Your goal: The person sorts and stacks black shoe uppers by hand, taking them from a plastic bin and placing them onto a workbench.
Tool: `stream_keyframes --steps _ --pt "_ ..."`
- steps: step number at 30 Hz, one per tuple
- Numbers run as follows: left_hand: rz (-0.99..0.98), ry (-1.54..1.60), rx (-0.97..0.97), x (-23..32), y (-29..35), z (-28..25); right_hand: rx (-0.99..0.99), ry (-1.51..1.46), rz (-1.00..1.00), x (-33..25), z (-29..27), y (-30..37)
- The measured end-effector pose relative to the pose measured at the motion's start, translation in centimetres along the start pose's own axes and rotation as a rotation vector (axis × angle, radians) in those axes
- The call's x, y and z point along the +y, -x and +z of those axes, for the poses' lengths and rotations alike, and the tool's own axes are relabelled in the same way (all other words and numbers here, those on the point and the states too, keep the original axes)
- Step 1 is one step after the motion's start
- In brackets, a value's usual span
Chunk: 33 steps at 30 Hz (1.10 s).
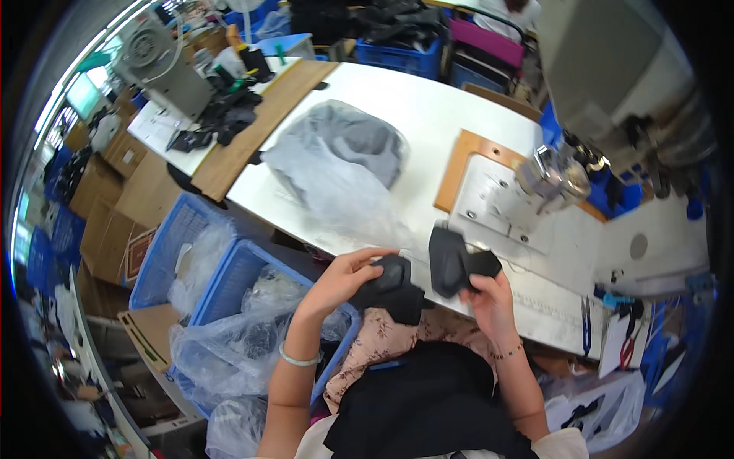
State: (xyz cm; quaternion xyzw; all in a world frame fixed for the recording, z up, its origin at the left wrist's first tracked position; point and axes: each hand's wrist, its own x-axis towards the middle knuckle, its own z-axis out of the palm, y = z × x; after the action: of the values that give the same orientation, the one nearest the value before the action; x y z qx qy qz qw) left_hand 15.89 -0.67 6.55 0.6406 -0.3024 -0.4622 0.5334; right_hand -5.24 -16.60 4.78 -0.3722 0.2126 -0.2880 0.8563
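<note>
Near the table's front edge my left hand (348, 277) grips a black fabric piece (397, 294) with a raised, padded-looking patch. My right hand (492, 302) pinches a similar black piece (449, 264) by its right corner, thumb on top. The two pieces are apart, side by side above the table edge and my lap. Beyond them on the white table (367, 84) lies a clear plastic bag (336, 164) with grey material inside. An industrial sewing machine (554, 180) stands at the right, its head blurred, over a metal plate (497, 203) in a wooden frame.
Blue crates (229, 268) with clear plastic bags stand at the left beside the table. Tweezers (586, 325) and red-handled scissors (628, 350) lie at the right edge. Another machine (157, 61) with black pieces is at the far left. A person (508, 15) is at the back.
</note>
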Motion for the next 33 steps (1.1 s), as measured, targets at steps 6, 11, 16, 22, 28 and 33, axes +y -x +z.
stream_keyframes --steps 6,11,16,22,28,33 --pt "0.048 -0.069 0.085 -1.1 8.5 -6.0 -0.408 0.3 0.569 -0.5 5.1 -0.2" --pt "0.126 0.082 0.913 -3.0 22.7 -11.6 -0.568 0.814 -0.074 2.6 14.0 -1.4" --pt "0.283 0.366 1.599 -9.3 32.9 -14.4 -0.73 0.925 -0.244 2.2 16.0 -4.3" --pt "-0.444 -0.18 1.418 -21.8 31.3 -18.0 -0.566 0.938 -0.26 2.4 18.0 -4.9" --pt "-0.558 -0.396 1.392 -35.0 25.3 -20.0 -0.577 1.013 -0.456 -0.6 16.4 -7.0" --pt "-0.757 -0.861 1.367 -35.6 32.7 -20.3 -0.45 0.934 -0.425 -3.5 13.9 -7.9"
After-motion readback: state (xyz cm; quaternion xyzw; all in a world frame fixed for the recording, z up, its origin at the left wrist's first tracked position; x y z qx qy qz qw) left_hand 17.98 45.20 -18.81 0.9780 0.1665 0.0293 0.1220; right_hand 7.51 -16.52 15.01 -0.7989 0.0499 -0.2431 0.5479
